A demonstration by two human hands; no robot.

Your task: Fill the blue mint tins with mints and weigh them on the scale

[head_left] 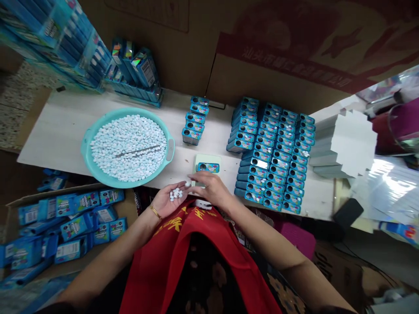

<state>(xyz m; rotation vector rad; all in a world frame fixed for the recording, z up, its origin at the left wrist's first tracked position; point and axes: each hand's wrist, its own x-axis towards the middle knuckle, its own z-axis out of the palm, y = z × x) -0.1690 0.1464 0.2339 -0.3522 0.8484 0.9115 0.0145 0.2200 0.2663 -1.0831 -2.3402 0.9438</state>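
My left hand (167, 199) is turned palm up, cupping several small white candies (176, 194). Close to its fingertips is my right hand (207, 186), with thumb and curved fingers apart; one more white candy (187, 184) shows between the two hands. Just beyond my right hand, a blue candy tin (208, 168) with a dark round opening rests on a pale square scale (207, 158). Left of my hands stands a wide turquoise basin (85, 150) full of white candies, with a thin flat strip lying across them.
Several blue tins (195, 117) form a short row behind the scale. Longer rows of tins (271, 157) stand to the right, beside stacked white card (343, 144). Packed blue boxes (140, 72) sit at the back left; a carton of blue packs (72, 224) lies below the table (52, 131).
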